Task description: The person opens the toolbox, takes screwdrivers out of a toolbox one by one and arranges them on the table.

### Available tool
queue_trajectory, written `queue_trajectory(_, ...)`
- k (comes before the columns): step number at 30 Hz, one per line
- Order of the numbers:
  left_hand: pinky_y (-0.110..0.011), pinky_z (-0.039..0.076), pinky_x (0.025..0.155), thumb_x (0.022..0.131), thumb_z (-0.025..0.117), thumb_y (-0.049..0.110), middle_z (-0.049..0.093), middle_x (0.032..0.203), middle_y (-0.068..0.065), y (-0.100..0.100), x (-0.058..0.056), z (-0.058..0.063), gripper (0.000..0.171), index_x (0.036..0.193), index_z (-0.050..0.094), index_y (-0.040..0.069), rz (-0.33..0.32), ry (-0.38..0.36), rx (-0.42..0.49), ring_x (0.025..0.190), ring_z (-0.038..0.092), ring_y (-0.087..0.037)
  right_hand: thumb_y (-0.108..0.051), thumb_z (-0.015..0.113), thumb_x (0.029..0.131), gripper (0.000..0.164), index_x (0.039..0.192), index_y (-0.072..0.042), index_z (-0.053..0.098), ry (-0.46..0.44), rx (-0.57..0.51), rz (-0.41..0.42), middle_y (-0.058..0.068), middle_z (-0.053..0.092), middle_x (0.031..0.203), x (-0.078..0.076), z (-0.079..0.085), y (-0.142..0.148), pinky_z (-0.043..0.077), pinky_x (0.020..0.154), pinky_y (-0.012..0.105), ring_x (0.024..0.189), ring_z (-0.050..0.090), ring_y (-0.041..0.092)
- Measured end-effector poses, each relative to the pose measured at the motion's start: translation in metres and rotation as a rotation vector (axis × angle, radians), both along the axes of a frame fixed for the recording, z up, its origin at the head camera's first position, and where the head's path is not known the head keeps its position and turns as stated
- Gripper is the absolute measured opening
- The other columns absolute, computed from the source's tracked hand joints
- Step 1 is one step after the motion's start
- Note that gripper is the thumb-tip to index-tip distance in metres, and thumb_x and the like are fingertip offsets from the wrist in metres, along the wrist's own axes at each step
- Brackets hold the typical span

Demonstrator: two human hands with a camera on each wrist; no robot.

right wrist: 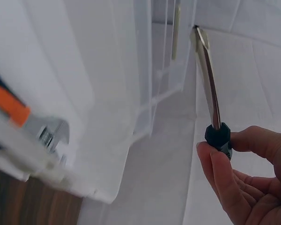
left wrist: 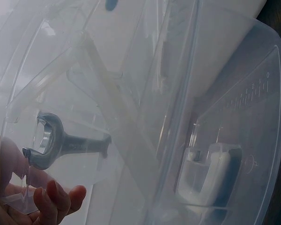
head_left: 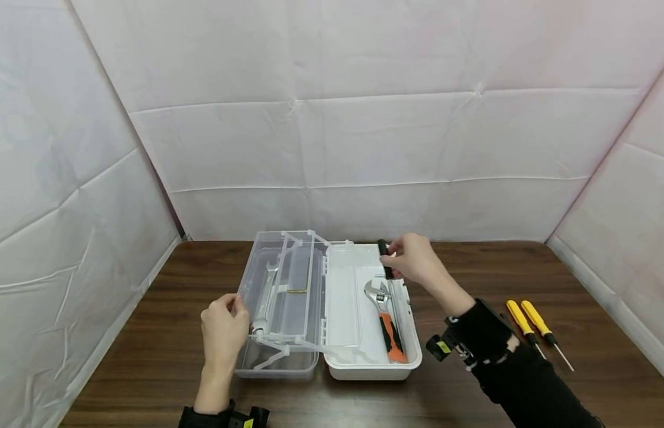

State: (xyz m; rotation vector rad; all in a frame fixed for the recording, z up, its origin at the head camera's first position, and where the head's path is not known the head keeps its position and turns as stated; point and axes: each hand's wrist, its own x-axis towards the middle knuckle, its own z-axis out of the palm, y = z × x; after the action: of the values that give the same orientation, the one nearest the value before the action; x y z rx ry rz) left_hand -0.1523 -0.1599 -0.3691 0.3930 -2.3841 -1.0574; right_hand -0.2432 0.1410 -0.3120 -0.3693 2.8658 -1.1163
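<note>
A toolbox stands open, its white base on the right and its clear lid with a clear tray folded out to the left. My left hand grips the clear plastic's left edge, fingers curled at its rim. Behind that plastic lies a steel open-end wrench. Over the base's far right side, my right hand pinches a screwdriver by its dark handle. Its shank slants down toward the box in the head view. An adjustable wrench with orange-and-black grip lies in the base.
Two yellow-handled screwdrivers lie on the brown table at the right, beside my right forearm. A thin gold-coloured piece shows in the clear tray. White sheeting closes off the back and both sides.
</note>
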Motion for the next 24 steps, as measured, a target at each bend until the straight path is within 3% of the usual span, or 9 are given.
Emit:
queue_trajectory(5, -0.05, 0.044, 0.067, 0.085, 0.048, 0.009, 0.063, 0.086, -0.027, -0.001, -0.001, -0.001, 0.025, 0.092, 0.065, -0.008, 0.005, 0.008, -0.002, 0.079, 0.059, -0.041, -0.014, 0.06, 0.082, 0.027, 0.097, 0.009, 0.059, 0.035, 0.009, -0.089, 0.011, 0.063, 0.073, 0.004, -0.014, 0.034, 0.048, 0.052, 0.029, 0.051, 0.058, 0.013)
queue_trajectory(10, -0.05, 0.043, 0.067, 0.084, 0.048, 0.009, 0.063, 0.086, -0.026, -0.003, -0.002, -0.001, 0.024, 0.091, 0.065, -0.007, 0.015, 0.025, -0.01, 0.079, 0.059, -0.042, -0.013, 0.06, 0.082, 0.025, 0.094, 0.008, 0.059, 0.02, 0.092, -0.149, 0.012, 0.062, 0.072, 0.005, -0.036, 0.055, 0.044, 0.05, 0.03, 0.052, 0.055, 0.015)
queue_trajectory(13, -0.051, 0.042, 0.069, 0.085, 0.048, 0.009, 0.063, 0.088, -0.026, -0.003, -0.002, 0.0, 0.025, 0.092, 0.065, -0.007, 0.012, 0.017, -0.008, 0.081, 0.058, -0.043, -0.012, 0.062, 0.081, 0.02, 0.087, 0.007, 0.061, 0.02, 0.168, -0.167, 0.012, 0.06, 0.069, 0.005, -0.052, 0.064, 0.041, 0.048, 0.029, 0.051, 0.052, 0.015)
queue_trajectory(15, -0.051, 0.042, 0.07, 0.085, 0.048, 0.009, 0.062, 0.089, -0.027, -0.002, -0.002, 0.0, 0.025, 0.092, 0.065, -0.007, 0.008, 0.006, -0.003, 0.082, 0.058, -0.043, -0.011, 0.062, 0.081, 0.017, 0.071, 0.002, 0.058, 0.006, 0.214, -0.181, 0.006, 0.052, 0.059, 0.005, -0.064, 0.069, 0.036, 0.045, 0.027, 0.047, 0.045, 0.012)
queue_trajectory(17, -0.051, 0.042, 0.07, 0.086, 0.048, 0.009, 0.062, 0.089, -0.027, -0.001, -0.001, 0.0, 0.025, 0.093, 0.065, -0.007, 0.004, -0.002, 0.001, 0.082, 0.058, -0.043, -0.011, 0.063, 0.08, 0.028, 0.058, -0.005, 0.048, -0.015, 0.254, -0.192, 0.0, 0.039, 0.05, 0.005, -0.074, 0.072, 0.029, 0.043, 0.025, 0.042, 0.035, 0.01)
queue_trajectory(20, -0.051, 0.042, 0.071, 0.086, 0.048, 0.009, 0.062, 0.089, -0.027, 0.0, -0.001, 0.0, 0.025, 0.093, 0.065, -0.008, 0.002, -0.007, 0.003, 0.083, 0.058, -0.043, -0.011, 0.063, 0.081, 0.044, 0.052, -0.015, 0.03, -0.052, 0.285, -0.203, -0.004, 0.02, 0.046, 0.004, -0.086, 0.077, 0.021, 0.043, 0.023, 0.039, 0.024, 0.009)
queue_trajectory(24, -0.051, 0.042, 0.071, 0.086, 0.048, 0.009, 0.062, 0.09, -0.027, 0.0, 0.0, -0.001, 0.025, 0.093, 0.065, -0.008, 0.003, -0.006, -0.002, 0.083, 0.058, -0.043, -0.01, 0.064, 0.08, 0.048, 0.049, -0.016, 0.027, -0.073, 0.298, -0.208, -0.005, 0.021, 0.042, 0.004, -0.097, 0.082, 0.023, 0.04, 0.022, 0.035, 0.031, 0.009)
